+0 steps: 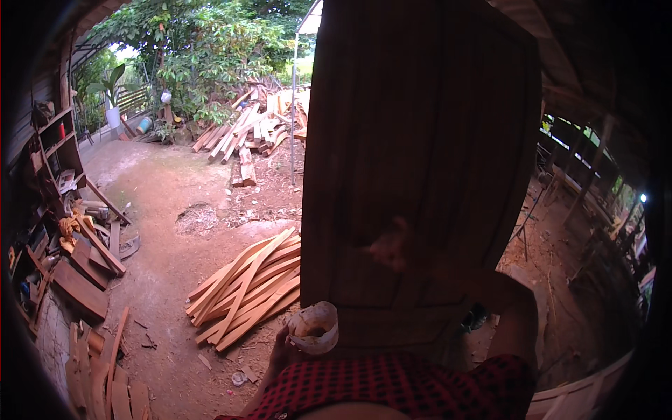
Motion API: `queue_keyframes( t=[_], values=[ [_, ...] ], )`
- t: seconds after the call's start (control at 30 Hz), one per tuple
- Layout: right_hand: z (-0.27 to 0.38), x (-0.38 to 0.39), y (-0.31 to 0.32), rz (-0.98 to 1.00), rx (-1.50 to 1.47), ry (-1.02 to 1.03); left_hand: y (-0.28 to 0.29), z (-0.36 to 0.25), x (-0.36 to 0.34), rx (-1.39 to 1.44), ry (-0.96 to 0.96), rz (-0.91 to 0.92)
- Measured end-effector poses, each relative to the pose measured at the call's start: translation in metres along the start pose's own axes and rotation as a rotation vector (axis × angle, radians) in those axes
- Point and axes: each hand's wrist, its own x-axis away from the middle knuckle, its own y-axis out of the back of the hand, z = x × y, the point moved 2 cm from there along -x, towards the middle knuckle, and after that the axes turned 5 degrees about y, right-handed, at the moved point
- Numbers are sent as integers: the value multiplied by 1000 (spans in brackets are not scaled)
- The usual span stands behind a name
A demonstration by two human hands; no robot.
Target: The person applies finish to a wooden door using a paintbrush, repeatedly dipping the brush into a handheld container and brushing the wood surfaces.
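A dark wooden panelled door stands upright close in front of me. My left hand grips a translucent plastic tub with brownish stuff inside, low beside the door's left edge. My right hand is raised against the middle of the door's face, its fingers bent and closed. It is dim and blurred there, so what it holds is hard to tell.
Long curved timber strips lie left of the door, with a larger plank pile farther back. Shelving and scrap boards line the left side. A thin post stands by the door's left; a dim shed extends right.
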Motion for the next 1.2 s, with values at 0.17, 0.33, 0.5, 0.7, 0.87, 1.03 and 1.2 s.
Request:
queue_keyframes(
  t=[0.17, 0.33, 0.5, 0.7, 0.87, 1.03, 1.2],
  values=[
    [-109, -42, 141, -261, -289, -453, -7, 5, -1, 57, 32, 26],
    [-195, -78, 268, -799, 76, -448, -18, 4, 7, 28, 1, -53],
    [-241, -72, 298, -901, 466, -501, -31, 7, -6, 31, 52, 2],
    [-121, -37, 162, -492, 666, -258, -16, 3, -6, 37, 22, -8],
    [-13, 45, 37, 203, 391, -125, 1, 0, -20, 27, 50, -12],
    [-44, 35, 61, 274, -64, -276, -22, 4, -18, 11, 47, -41],
    [-156, 4, 206, -185, -274, -468, -30, 8, -23, 81, 42, 6]
  ],
)
